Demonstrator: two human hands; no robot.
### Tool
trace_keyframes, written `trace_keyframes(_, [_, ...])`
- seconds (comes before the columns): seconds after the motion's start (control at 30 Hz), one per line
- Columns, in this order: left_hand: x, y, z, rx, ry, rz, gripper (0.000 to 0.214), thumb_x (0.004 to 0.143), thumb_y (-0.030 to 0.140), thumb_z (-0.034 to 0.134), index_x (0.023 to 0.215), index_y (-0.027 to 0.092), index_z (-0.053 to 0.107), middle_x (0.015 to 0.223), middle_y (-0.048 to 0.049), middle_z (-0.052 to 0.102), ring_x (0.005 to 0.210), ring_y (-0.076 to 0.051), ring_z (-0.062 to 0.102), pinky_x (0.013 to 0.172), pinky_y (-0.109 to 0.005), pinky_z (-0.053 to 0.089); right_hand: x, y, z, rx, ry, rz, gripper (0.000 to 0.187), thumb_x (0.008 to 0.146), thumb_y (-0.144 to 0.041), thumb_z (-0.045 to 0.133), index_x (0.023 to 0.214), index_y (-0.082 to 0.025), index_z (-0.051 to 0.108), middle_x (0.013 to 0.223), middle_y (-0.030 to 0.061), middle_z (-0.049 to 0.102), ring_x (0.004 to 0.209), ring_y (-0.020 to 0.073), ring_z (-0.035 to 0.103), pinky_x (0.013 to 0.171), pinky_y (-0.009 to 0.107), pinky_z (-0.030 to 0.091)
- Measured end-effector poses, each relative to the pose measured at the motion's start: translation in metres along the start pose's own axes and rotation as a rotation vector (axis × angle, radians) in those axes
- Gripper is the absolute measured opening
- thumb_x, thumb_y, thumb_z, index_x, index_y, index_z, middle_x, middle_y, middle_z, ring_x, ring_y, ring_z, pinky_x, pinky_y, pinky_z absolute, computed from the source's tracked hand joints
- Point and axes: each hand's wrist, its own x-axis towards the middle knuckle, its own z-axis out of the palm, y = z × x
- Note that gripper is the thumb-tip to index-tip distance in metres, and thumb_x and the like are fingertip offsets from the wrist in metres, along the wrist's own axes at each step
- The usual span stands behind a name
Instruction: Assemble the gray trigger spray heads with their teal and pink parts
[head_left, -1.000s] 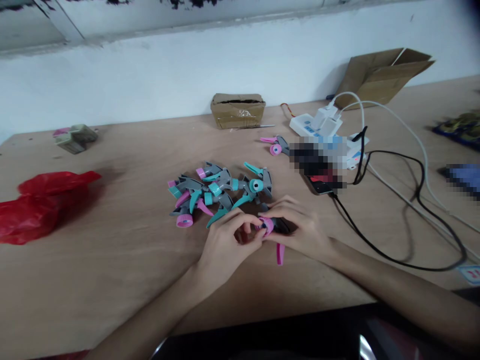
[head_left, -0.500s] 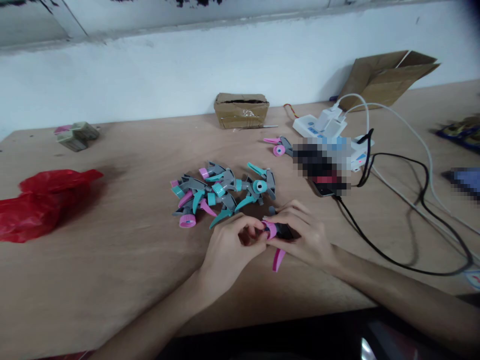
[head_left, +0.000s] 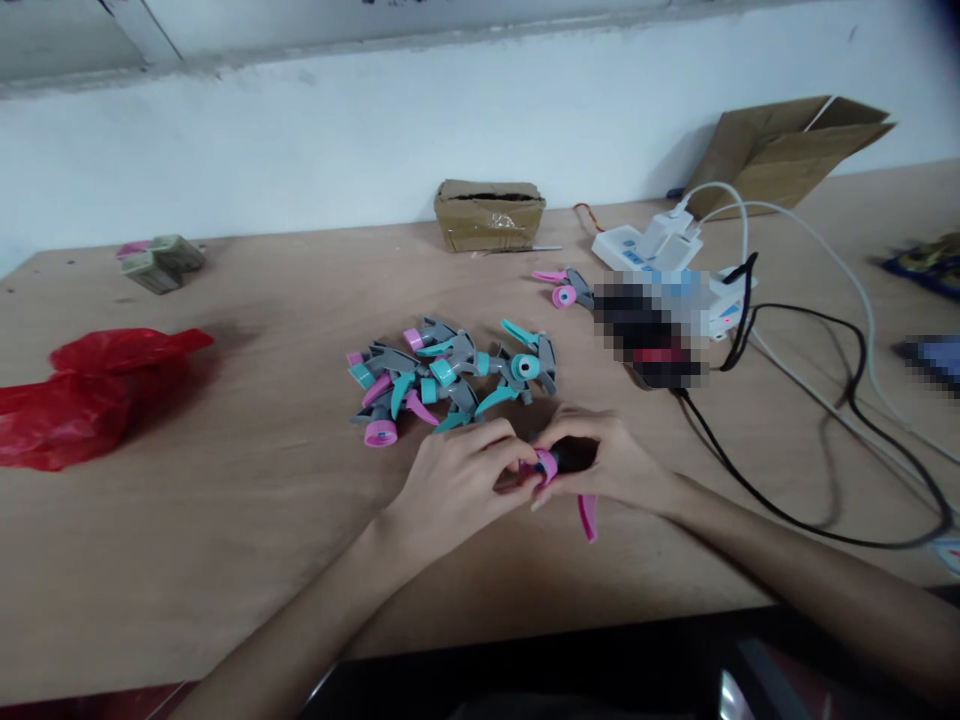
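Between my two hands is a trigger spray head (head_left: 588,518) with a pink collar and a pink trigger that hangs below my right hand. My left hand (head_left: 465,475) pinches the pink collar between thumb and fingers. Wrapped round the dark body of the same spray head is my right hand (head_left: 611,455), which hides most of it. Just beyond my hands lies a pile of spray heads (head_left: 457,365), grey with teal or pink triggers and collars. Another pink and grey spray head (head_left: 564,296) lies apart, farther back to the right.
A red plastic bag (head_left: 97,390) lies at the left, with small stacked blocks (head_left: 163,262) behind it. Cardboard boxes (head_left: 491,222) stand along the wall. A white power strip (head_left: 622,248) with plugs and a black cable (head_left: 720,470) occupy the right side.
The pink trigger has swung a little to the right beneath my right hand. My left hand's fingers have shifted on the collar. The view has moved slightly.
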Motion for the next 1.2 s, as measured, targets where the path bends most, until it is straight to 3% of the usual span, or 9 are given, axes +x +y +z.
trace_keyframes(0.3, [-0.001,0.001,0.005,-0.189,0.012,-0.123,0.007,0.079,0.023,0.061,0.082,0.019,0.065,0.071,0.0022,0.059,0.057,-0.008,0.053,0.052,-0.020,0.041,0.001,0.001,0.001,0.008,0.053,0.024,0.037,0.055,-0.037,0.078,0.086,-0.021,0.065,0.079,0.0009,0.066,0.073,0.0144,0.060,0.068,0.029,0.048])
trace_keyframes(0.53, [-0.002,0.000,0.008,-0.287,0.030,-0.139,0.011,0.082,0.022,0.057,0.084,0.019,0.066,0.075,0.0003,0.060,0.058,-0.008,0.052,0.052,-0.019,0.042,0.000,0.003,-0.003,-0.046,0.040,-0.052,0.038,0.059,-0.039,0.075,0.091,-0.021,0.063,0.082,0.0012,0.066,0.076,0.0154,0.061,0.071,0.032,0.049])
trace_keyframes(0.7, [-0.006,0.001,0.005,-0.306,0.225,-0.090,0.013,0.085,0.021,0.054,0.085,0.016,0.065,0.073,-0.0006,0.058,0.059,-0.008,0.052,0.054,-0.020,0.043,0.012,-0.011,-0.021,-0.251,0.171,-0.117,0.032,0.065,-0.039,0.072,0.092,-0.024,0.063,0.086,0.0006,0.068,0.082,0.0179,0.061,0.081,0.038,0.044])
trace_keyframes(0.8, [-0.009,-0.001,0.002,-0.316,0.347,-0.093,0.015,0.087,0.019,0.050,0.084,0.014,0.064,0.067,-0.0006,0.056,0.057,-0.009,0.051,0.052,-0.020,0.041,0.036,-0.016,-0.041,-0.358,0.339,-0.113,0.032,0.067,-0.041,0.070,0.092,-0.023,0.064,0.092,0.0024,0.068,0.087,0.0205,0.061,0.085,0.040,0.043])
trace_keyframes(0.87, [-0.010,-0.003,0.003,-0.322,0.388,-0.089,0.018,0.088,0.018,0.047,0.084,0.014,0.064,0.064,-0.0006,0.056,0.057,-0.009,0.052,0.052,-0.021,0.041,0.060,-0.014,-0.052,-0.452,0.370,-0.146,0.031,0.066,-0.044,0.070,0.088,-0.023,0.066,0.092,0.0032,0.069,0.091,0.0228,0.061,0.088,0.042,0.040])
trace_keyframes(1.03, [-0.011,-0.005,0.009,-0.322,0.344,-0.080,0.027,0.091,0.020,0.041,0.081,0.014,0.065,0.062,-0.0011,0.056,0.058,-0.011,0.053,0.056,-0.024,0.043,0.119,0.007,-0.052,-0.632,0.086,-0.074,0.033,0.073,-0.050,0.061,0.089,-0.022,0.068,0.090,0.0032,0.070,0.098,0.0262,0.059,0.093,0.048,0.033])
trace_keyframes(1.2, [-0.012,-0.006,0.011,-0.370,0.324,-0.059,0.029,0.092,0.018,0.036,0.087,0.013,0.065,0.066,-0.0025,0.057,0.060,-0.011,0.055,0.056,-0.023,0.045,0.134,0.022,-0.045,-0.672,-0.002,-0.103,0.045,0.076,-0.055,0.055,0.105,-0.022,0.063,0.102,0.0034,0.068,0.102,0.0232,0.057,0.089,0.039,0.039])
